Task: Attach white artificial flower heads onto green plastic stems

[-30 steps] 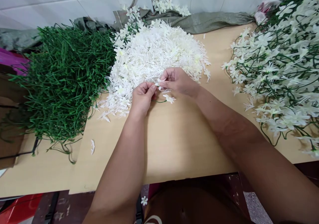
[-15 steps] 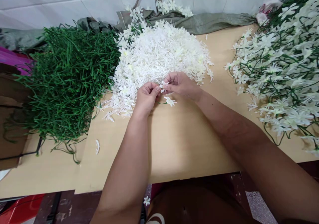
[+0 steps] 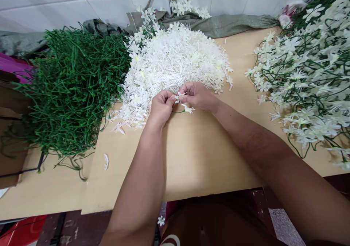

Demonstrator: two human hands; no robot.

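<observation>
My left hand (image 3: 161, 105) and my right hand (image 3: 198, 95) meet at the near edge of a heap of loose white plastic flowers (image 3: 175, 61). The left hand's fingers are pinched on a thin green stem (image 3: 179, 111) that carries a white flower (image 3: 188, 108) at its lower end. The right hand's fingertips pinch a single white flower (image 3: 180, 94) and hold it against the stem's tip. Both hands hover just above the pale wooden table (image 3: 197, 154).
A mound of bare green stems (image 3: 73, 85) covers the table's left side. Finished stems with white flowers (image 3: 308, 74) pile up on the right. A grey-green sack (image 3: 232, 21) lies along the tiled wall. One loose flower (image 3: 106, 161) lies near the table's front left.
Both hands have stayed pinched together at the heap's edge. The flower on the stem's lower end has shifted slightly up toward the right hand.
</observation>
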